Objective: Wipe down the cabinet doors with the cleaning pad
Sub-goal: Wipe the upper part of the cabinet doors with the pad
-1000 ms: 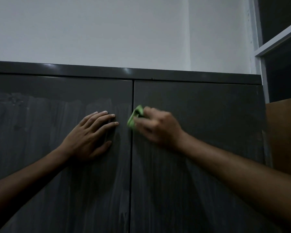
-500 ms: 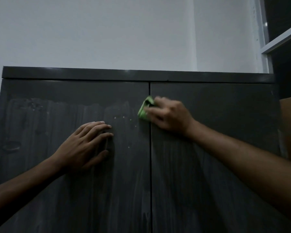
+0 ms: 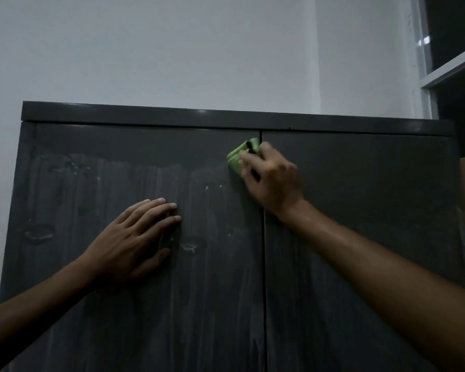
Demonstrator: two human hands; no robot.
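Right hand (image 3: 273, 179) grips the green cleaning pad (image 3: 239, 155) at upper centre, pressed on the left cabinet door (image 3: 118, 318) by the seam — left hand (image 3: 134, 240) lies flat, fingers together. No legible writing.

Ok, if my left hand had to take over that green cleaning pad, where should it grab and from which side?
Probably the pad's exposed lower-left edge, coming from the left. The right hand covers its right side with fingers over the top, and the pad lies flat against the left door near the seam, so only that edge is free. The left hand already rests open below-left.
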